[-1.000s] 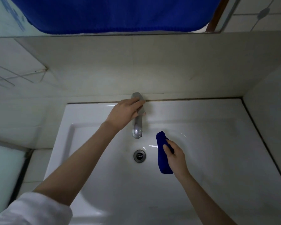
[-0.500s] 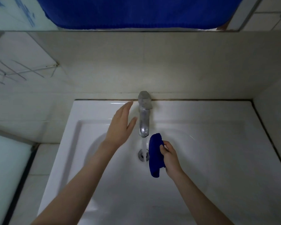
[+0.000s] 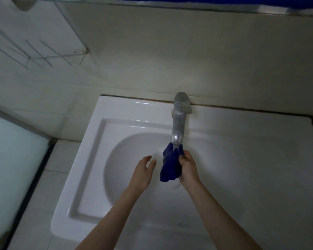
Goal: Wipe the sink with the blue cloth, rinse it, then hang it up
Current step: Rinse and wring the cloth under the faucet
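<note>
While right hand grips blue cloth, faucet just above

A wire rack hangs on the tiled wall far left; a frosted panel (dark-framed) stands near left.

Blue cloth: deep royal blue, plain.
Sink: glossy white, with pale grey shading in the bowl.
Faucet: silver-grey metal with a dull sheen.
Wall tiles: plain cream off-white.
Seam along the sink's far edge: dark brown line.
Towel, far top right: bright blue strip.
Wire rack, far left: thin grey lines.
Panel, left: pale frosted greenish white, dark frame.
</note>
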